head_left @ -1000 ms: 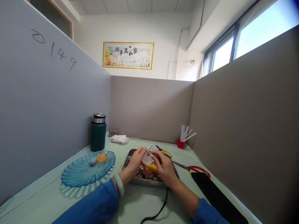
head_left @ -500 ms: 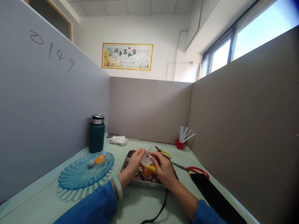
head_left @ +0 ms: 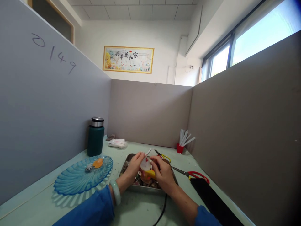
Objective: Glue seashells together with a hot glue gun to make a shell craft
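Observation:
Above a metal tray (head_left: 147, 189), my left hand (head_left: 134, 167) is closed on the left edge of a white, translucent rounded piece (head_left: 145, 165) with a small red mark. From the other side my right hand (head_left: 165, 173) pinches the same piece, thumb and fingers close together. A thin white stick (head_left: 148, 152) pokes up between the fingertips; which hand grips it I cannot tell. Beneath the hands a yellow tool (head_left: 150, 173) lies in the tray, partly hidden, among small dark and coloured bits.
A blue scalloped plate (head_left: 72, 180) with an orange piece (head_left: 97, 163) stands left, near a green bottle (head_left: 95, 139). Yellow-handled scissors (head_left: 166, 157), red-handled scissors (head_left: 198, 176), a black strip (head_left: 213, 201) and a red cup (head_left: 180, 148) of white sticks are right. A black cord (head_left: 164, 208) runs frontward.
The whole view has tilted up slightly, so things sit a little lower in the picture. Both hands keep their hold on the white piece, with little visible finger movement.

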Action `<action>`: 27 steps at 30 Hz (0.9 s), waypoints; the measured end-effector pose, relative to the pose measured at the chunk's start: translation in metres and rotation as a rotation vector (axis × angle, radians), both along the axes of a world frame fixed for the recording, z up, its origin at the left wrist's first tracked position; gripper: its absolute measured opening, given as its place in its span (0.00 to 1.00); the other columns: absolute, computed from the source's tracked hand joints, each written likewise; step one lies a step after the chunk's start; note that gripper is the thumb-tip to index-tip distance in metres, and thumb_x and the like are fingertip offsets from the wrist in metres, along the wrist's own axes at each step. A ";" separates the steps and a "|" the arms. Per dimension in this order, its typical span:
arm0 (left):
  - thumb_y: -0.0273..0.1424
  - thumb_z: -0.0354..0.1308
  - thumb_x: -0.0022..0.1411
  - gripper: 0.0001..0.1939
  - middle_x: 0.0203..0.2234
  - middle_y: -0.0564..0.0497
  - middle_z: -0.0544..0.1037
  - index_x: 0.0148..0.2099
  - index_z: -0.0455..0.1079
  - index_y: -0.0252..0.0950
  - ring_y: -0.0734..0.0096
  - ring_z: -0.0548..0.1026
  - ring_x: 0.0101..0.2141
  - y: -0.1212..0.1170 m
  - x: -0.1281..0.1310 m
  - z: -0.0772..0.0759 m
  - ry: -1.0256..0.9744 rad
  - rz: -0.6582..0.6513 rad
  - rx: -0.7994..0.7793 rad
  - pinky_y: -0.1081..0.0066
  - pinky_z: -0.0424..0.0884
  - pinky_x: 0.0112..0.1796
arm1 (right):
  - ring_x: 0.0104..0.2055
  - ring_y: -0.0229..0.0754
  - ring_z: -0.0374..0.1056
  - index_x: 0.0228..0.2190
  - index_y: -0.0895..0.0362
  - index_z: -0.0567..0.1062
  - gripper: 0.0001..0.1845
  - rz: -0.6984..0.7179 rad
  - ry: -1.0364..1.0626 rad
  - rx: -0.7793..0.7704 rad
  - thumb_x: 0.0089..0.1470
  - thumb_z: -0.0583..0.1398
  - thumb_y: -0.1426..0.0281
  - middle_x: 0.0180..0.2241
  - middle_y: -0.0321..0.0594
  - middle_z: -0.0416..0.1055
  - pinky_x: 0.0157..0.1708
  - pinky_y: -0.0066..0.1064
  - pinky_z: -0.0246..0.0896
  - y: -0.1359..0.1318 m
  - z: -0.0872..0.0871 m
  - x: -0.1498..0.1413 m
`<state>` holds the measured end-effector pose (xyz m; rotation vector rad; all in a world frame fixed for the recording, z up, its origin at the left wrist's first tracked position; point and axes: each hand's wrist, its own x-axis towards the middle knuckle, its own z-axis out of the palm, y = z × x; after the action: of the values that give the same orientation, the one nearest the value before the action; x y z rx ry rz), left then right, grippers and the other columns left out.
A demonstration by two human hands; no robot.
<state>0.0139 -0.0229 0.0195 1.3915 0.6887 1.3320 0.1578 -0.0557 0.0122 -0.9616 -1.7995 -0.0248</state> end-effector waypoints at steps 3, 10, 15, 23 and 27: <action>0.48 0.55 0.53 0.20 0.19 0.56 0.67 0.32 0.63 0.34 0.76 0.66 0.18 0.003 0.002 -0.001 0.001 0.010 -0.036 0.78 0.58 0.14 | 0.33 0.39 0.69 0.39 0.56 0.72 0.11 0.024 0.007 -0.003 0.57 0.51 0.70 0.33 0.40 0.73 0.35 0.26 0.61 0.001 0.001 -0.002; 0.49 0.56 0.52 0.20 0.18 0.57 0.66 0.31 0.63 0.34 0.78 0.65 0.15 0.009 0.008 -0.002 -0.059 0.048 -0.088 0.78 0.58 0.14 | 0.36 0.40 0.69 0.37 0.57 0.72 0.10 -0.030 0.133 -0.038 0.57 0.51 0.69 0.35 0.41 0.73 0.37 0.27 0.60 0.011 0.001 -0.010; 0.48 0.54 0.54 0.20 0.19 0.57 0.64 0.30 0.62 0.33 0.79 0.65 0.18 0.007 0.005 -0.001 -0.039 0.061 -0.015 0.80 0.59 0.15 | 0.38 0.41 0.68 0.38 0.56 0.72 0.11 0.009 0.090 -0.027 0.58 0.52 0.69 0.37 0.41 0.73 0.38 0.28 0.60 0.008 0.001 -0.006; 0.46 0.54 0.55 0.19 0.22 0.55 0.66 0.33 0.64 0.32 0.78 0.67 0.21 0.003 0.004 -0.003 -0.015 0.036 0.030 0.80 0.63 0.19 | 0.38 0.41 0.67 0.38 0.56 0.71 0.09 0.017 0.062 0.010 0.57 0.52 0.70 0.36 0.41 0.72 0.39 0.29 0.60 0.003 0.001 -0.001; 0.47 0.53 0.55 0.19 0.22 0.55 0.65 0.33 0.63 0.33 0.76 0.68 0.21 0.001 0.004 -0.001 -0.022 -0.002 0.001 0.79 0.63 0.17 | 0.36 0.41 0.66 0.38 0.57 0.71 0.09 -0.005 0.051 0.043 0.57 0.53 0.70 0.35 0.42 0.70 0.38 0.31 0.60 0.003 0.001 -0.002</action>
<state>0.0177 -0.0215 0.0182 1.3763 0.6724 1.3447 0.1562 -0.0527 0.0128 -0.9286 -1.7434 -0.0421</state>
